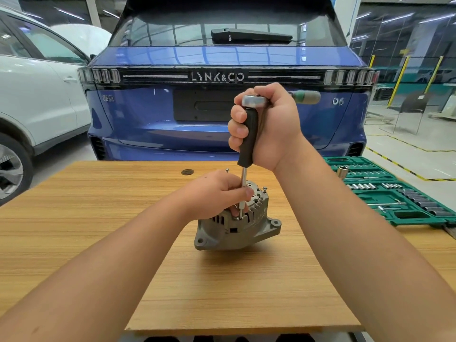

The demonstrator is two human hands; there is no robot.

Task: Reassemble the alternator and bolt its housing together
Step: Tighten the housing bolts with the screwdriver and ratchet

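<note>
A grey alternator [237, 230] stands on the wooden table [123, 218], slightly tilted. My left hand [217, 193] rests on its top, fingers curled round the lower shaft of a driver extension [243, 191] that stands upright on a housing bolt [238, 217]. My right hand [266, 127] grips the extension's black handle [248, 137] together with the head of a ratchet [254, 99], whose green grip [308, 97] sticks out to the right. Two more bolts [265, 189] stand raised from the housing at the back.
A green socket set case [394, 191] lies open at the table's right edge, with a loose socket [343, 170] on it. A dark round hole [187, 172] marks the table's far side. A blue car [222, 95] stands just behind, a white car [37, 95] to the left.
</note>
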